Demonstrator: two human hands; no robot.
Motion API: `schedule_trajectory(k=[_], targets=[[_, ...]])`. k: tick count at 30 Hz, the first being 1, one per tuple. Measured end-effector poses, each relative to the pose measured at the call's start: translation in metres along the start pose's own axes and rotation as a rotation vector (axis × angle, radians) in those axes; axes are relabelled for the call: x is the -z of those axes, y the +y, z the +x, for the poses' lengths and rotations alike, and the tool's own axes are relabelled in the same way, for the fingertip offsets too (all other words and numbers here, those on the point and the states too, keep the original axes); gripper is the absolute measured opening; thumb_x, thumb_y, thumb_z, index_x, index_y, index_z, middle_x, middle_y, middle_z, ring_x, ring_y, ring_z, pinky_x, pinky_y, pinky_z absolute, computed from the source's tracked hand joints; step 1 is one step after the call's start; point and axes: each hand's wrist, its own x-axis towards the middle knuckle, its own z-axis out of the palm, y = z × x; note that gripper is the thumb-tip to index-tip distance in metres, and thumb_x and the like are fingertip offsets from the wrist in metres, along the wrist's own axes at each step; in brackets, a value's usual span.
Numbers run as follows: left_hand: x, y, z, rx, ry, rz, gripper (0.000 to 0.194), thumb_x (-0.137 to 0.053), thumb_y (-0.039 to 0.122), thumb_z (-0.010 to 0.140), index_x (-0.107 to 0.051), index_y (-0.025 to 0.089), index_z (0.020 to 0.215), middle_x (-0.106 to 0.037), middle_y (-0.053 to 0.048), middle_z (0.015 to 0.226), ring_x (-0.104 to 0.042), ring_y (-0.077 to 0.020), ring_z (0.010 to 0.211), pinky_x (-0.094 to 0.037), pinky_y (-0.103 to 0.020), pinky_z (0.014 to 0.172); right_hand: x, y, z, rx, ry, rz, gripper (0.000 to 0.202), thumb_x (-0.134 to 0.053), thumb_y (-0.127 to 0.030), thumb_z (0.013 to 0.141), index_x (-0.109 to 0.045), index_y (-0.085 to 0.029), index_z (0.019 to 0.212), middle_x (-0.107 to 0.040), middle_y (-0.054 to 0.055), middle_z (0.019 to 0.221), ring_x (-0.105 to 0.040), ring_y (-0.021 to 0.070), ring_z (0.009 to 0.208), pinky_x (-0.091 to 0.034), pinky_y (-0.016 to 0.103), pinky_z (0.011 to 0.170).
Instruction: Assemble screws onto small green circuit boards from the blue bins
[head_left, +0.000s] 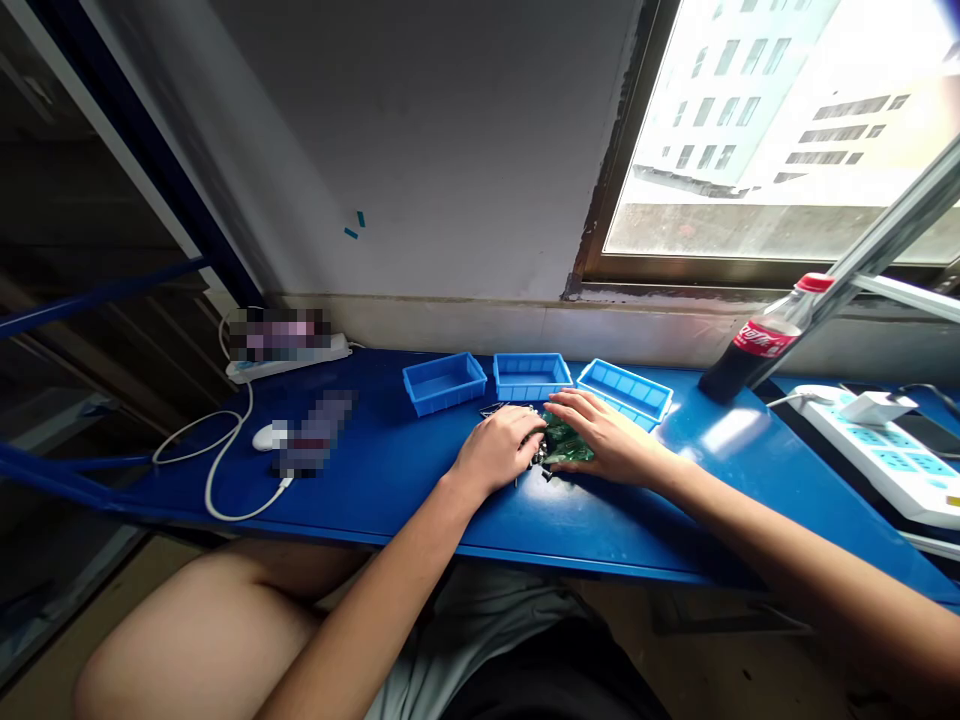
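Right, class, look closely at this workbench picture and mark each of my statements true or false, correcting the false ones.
1. Three blue trays stand in a row beyond the two hands. True.
2. The green material lies under the left hand alone. False: the right hand is at it, and the left is over small parts beside it.
3. The bottle of dark drink has its cap off. False: a red cap is on it.
4. A white cable curves over the left part of the table. True.
5. Nothing sits on the power strip at the right. False: a white adapter is on it.
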Motion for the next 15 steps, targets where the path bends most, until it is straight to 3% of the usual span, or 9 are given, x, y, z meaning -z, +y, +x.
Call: schedule_trajectory(k=[4,7,11,15], targets=[[0.005,0.007,0.000,-0.002,0.019,0.001,0.033,-0.059,0.034,0.108,-0.073,0.020,0.135,-0.073,-0.011,0.142,-0.064,-0.0285,0.137,-0.053,-0.048,0.120,-0.006,0.001,-0.005,-0.005,0.060,-0.020,0.097,-0.079,-0.063,0.092,-0.035,-0.026,0.170,-0.052,0.020,0.161,-0.045,0.0444,0.153,-0.044,0.069,0.124],[0.006,0.014,0.000,-0.112,0.018,0.011,0.039,-0.069,0.048,0.102,-0.076,0.024,0.132,-0.068,-0.012,0.147,-0.056,-0.0330,0.145,-0.048,-0.052,0.123,-0.004,0.002,-0.008,0.004,0.107,-0.017,0.083,-0.078,-0.056,0.095,-0.042,-0.031,0.166,-0.055,0.018,0.156,-0.051,0.0415,0.148,-0.047,0.066,0.123],[-0.001,0.018,0.000,-0.196,-0.006,0.047,0.025,-0.066,0.041,0.105,-0.082,0.025,0.114,-0.073,-0.011,0.132,-0.063,-0.0309,0.131,-0.053,-0.050,0.113,-0.002,0.001,-0.010,0.022,0.117,-0.018,0.073,-0.077,-0.049,0.098,-0.047,-0.033,0.162,-0.058,0.016,0.151,-0.052,0.0404,0.146,-0.048,0.066,0.122],[-0.008,0.017,0.001,-0.184,-0.026,0.060,0.024,-0.062,0.036,0.107,-0.084,0.025,0.108,-0.077,-0.009,0.115,-0.065,-0.0280,0.117,-0.054,-0.048,0.106,-0.001,-0.001,-0.011,0.054,0.061,-0.039,0.085,-0.076,-0.056,0.097,-0.038,-0.026,0.168,-0.051,0.020,0.160,-0.038,0.0436,0.158,-0.039,0.070,0.127]])
